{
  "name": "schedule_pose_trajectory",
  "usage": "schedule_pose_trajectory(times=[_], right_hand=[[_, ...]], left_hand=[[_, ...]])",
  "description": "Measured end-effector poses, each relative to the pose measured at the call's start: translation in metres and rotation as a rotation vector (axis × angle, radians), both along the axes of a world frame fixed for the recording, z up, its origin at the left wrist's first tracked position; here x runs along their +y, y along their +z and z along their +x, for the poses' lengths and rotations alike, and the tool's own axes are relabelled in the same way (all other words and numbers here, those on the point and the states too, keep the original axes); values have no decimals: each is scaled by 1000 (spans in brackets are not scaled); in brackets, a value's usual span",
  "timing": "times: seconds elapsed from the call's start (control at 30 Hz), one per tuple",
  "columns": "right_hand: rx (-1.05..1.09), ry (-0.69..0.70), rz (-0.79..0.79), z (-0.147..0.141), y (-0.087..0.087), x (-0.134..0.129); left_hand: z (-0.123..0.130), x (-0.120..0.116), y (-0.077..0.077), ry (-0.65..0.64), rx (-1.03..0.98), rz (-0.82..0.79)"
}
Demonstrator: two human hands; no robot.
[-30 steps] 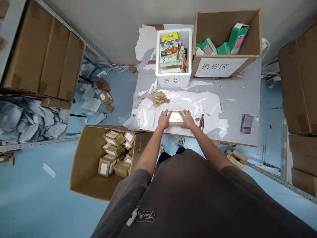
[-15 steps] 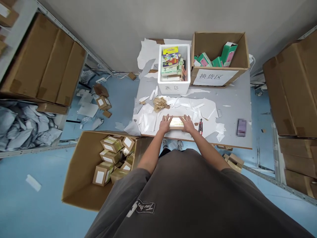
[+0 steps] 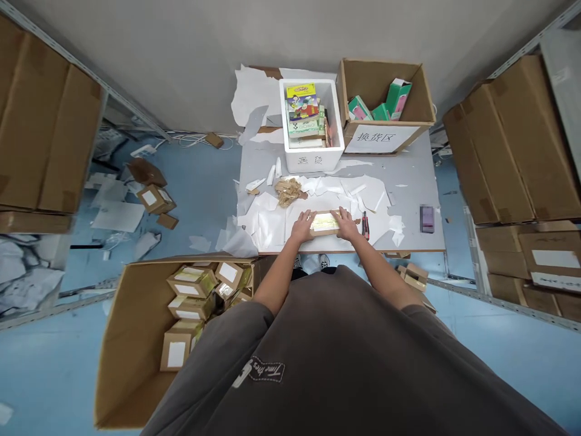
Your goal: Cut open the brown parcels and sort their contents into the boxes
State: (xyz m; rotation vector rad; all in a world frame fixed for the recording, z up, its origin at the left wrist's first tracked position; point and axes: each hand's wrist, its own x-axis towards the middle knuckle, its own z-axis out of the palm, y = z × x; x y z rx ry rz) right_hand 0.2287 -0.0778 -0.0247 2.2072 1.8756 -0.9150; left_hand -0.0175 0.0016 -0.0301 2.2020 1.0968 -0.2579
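Note:
A small cardboard box point(image 3: 325, 231) with shiny tape and a pale label lies near the table's front edge. My left hand point(image 3: 302, 227) grips its left end, and my right hand point(image 3: 345, 225) grips the right end, fingers over the top. Just right of my right hand lies a red and black box cutter point(image 3: 365, 226). Beyond the box is a crumpled heap of brown paper point(image 3: 288, 191). Torn white paper point(image 3: 267, 221) covers much of the table around my hands.
At the back stand a white foam bin point(image 3: 313, 158) of books and boxes and a labelled carton point(image 3: 381, 139) with green boxes. A phone point(image 3: 426, 218) lies at the table's right. Left of me, a large carton point(image 3: 124, 339) holds taped parcels. Shelves with cartons point(image 3: 512, 151) flank the table.
My view has shifted, so the table sits a little further left. Both hands stay on the box, which appears slightly tilted, with its label showing more brightly.

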Motion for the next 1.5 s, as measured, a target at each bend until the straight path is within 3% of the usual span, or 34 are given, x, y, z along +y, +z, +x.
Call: schedule_pose_trajectory(times=[0.3,0.67,0.73,0.83,0.93,1.1,1.27,1.37,1.5], right_hand=[[-10,-61,-8,-8,4,-9],[6,-48,22,-3,4,-9],[10,-112,60,-6,2,-12],[1,-326,96,-14,0,-14],[2,-460,46,-20,4,-12],[27,-231,-39,-13,17,-13],[-21,-28,-64,-1,22,-14],[10,-10,-60,-1,19,-17],[66,-89,-47,-3,12,-27]], left_hand=[[0,8,-7,-47,6,-33],[5,-14,10,185,-8,6],[7,-20,14,299,1,57],[11,-30,19,429,8,97],[17,-40,19,353,-24,69],[32,-55,10,154,-41,-18],[39,-53,4,230,-50,-12],[41,-47,3,210,-57,-48],[52,-49,0,211,-97,-115]])
